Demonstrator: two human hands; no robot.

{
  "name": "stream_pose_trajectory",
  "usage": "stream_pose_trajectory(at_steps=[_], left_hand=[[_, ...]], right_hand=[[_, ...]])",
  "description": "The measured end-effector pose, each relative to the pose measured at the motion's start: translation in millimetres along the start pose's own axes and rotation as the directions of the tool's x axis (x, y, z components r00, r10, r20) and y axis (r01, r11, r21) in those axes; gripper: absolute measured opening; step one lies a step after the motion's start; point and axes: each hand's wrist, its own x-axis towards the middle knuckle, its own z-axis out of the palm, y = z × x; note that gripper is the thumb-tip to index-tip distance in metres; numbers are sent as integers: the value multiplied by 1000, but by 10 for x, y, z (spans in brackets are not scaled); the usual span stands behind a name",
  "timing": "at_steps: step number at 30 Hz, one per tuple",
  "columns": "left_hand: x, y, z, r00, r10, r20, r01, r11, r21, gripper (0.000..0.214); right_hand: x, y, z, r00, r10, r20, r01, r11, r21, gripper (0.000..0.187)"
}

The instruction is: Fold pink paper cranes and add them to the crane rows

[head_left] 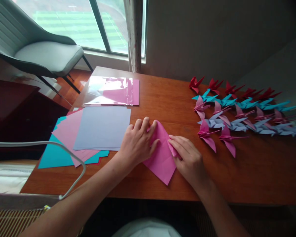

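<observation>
A bright pink sheet of origami paper (162, 166) lies on the table in front of me, turned with one corner toward me and showing crease lines. My left hand (137, 142) rests on its upper left part, fingers apart and lying over the paper. At the right corner, my right hand (190, 158) pinches a small folded-over flap between thumb and fingers. Part of the sheet's left side is hidden under my left hand.
Left of my hands lie grey-blue sheets (103, 128), light pink sheets (70, 128) and turquoise sheets (55, 153). A clear plastic packet (108, 91) sits behind. Rows of folded paper cranes (204, 131) stand at right. A white cable (80, 159) crosses the table's left side.
</observation>
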Motion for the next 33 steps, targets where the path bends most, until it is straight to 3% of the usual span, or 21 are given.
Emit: stream_pose_trajectory(at_steps=[8,19,33], left_hand=[[-3,1,12,1000,-2,-4,2,1000,12,64],[-6,2,12,1000,-2,2,2,1000,-1,64],[1,3,20,1000,-2,9,2,1000,9,63]], right_hand=[[-58,39,-108,984,-103,144,118,987,-105,47],[22,21,-124,943,-260,206,295,942,-160,35],[43,17,-108,945,-237,226,272,953,-137,36]])
